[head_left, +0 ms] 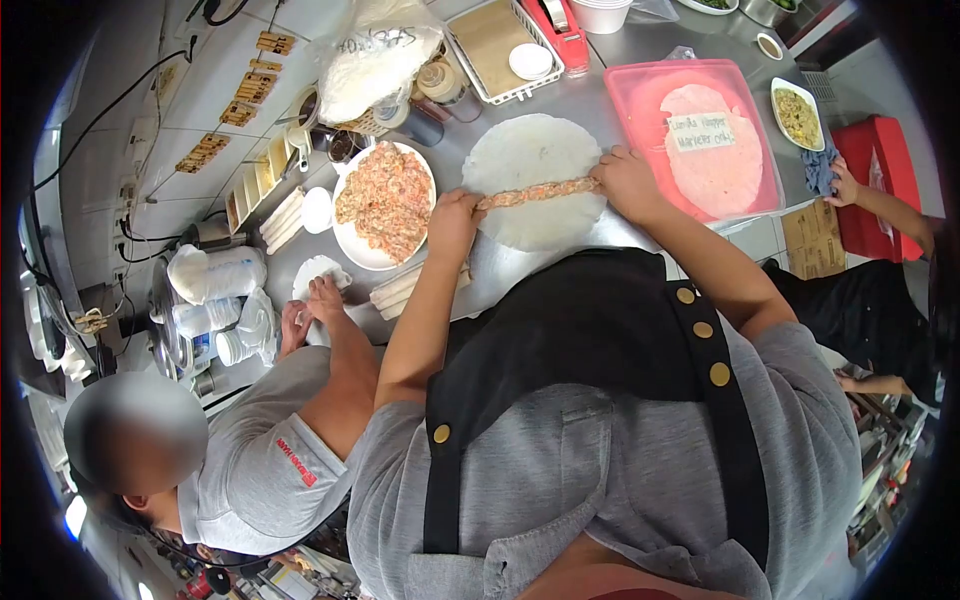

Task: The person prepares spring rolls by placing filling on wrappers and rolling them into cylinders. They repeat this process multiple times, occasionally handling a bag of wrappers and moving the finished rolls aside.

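A round, thin, whitish spring roll wrapper (545, 143) lies flat on the steel counter in front of me. Across it runs a narrow strip of pinkish meat filling (535, 195) with orange and green bits. My left hand (455, 220) has its fingers curled and pressed on the strip's left end. At the opposite end, by the wrapper's right edge, my right hand (630, 183) pinches the filling with closed fingers. A white plate (352, 243) heaped with more meat filling (385, 203) stands beside my left hand.
On the right, a pink lidded container (640, 85) carries a handwritten label. Rolled pieces (400, 290) lie near the counter's front edge. At left, a co-worker's hands (318, 305) handle a small wrapper (320, 272). Bottles (440, 85) and a white basket (505, 50) line the back.
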Tool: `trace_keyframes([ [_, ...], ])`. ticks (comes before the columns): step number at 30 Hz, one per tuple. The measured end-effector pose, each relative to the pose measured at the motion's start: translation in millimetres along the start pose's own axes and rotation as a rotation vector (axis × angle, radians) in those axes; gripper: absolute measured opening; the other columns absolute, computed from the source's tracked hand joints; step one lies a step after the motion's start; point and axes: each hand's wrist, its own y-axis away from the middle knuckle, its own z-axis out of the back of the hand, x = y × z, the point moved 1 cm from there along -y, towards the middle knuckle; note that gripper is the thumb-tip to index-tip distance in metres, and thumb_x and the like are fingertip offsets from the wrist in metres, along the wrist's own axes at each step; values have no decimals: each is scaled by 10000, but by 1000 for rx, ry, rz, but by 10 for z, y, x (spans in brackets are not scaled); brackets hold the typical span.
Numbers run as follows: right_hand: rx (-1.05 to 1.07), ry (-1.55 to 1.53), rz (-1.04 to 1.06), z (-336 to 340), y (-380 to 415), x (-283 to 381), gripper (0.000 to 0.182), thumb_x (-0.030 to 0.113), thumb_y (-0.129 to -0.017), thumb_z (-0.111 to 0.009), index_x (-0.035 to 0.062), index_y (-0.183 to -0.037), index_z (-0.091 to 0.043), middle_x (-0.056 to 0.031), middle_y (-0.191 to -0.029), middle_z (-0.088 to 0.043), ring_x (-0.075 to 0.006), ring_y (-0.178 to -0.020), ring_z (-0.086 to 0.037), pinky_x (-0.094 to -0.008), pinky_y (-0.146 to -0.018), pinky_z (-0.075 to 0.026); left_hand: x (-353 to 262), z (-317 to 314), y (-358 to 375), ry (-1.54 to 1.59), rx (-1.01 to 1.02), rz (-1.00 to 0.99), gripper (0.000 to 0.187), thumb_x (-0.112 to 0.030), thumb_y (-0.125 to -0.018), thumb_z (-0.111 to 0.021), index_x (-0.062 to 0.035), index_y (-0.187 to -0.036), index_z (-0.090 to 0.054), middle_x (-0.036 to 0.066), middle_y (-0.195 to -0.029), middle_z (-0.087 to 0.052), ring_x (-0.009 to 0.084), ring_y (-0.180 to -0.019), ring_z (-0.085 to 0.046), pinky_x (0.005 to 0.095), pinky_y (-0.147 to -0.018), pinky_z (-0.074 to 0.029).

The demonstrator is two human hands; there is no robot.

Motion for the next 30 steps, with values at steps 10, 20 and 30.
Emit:
trace_keyframes([
  [10, -44, -135, 631, -198, 112, 424, 152, 244, -798, -738, 138, -881, -667, -13, -987, -616, -235, -1055, -572, -409, -865, -449, -490, 236, 65, 354, 33, 127, 684, -233, -645, -931, -123, -1281, -705, 105, -1332, -619, 328, -1267, -528, 472, -1044, -432],
  [20, -182, -344, 361, -32, -185, 413, 337, 268, -855, -758, 100, -1103, -604, -82, -1104, -609, -291, -1110, -555, -427, -920, -426, -278, -173, 162, 229, -167, 1, 573, -211, -688, -916, -168, -1203, -667, 69, -1450, -556, 349, -1380, -460, 501, -1088, -365],
  [30, -74, -438, 370, -48, -172, 211, 336, 7, -741, -729, 93, -1060, -665, -62, -1152, -628, -302, -1205, -572, -428, -999, -489, -142, -70, -25, 375, 26, -107, 250, -29, -839, -728, -127, -1035, -607, 52, -1166, -705, 297, -1197, -620, 436, -1049, -420],
])
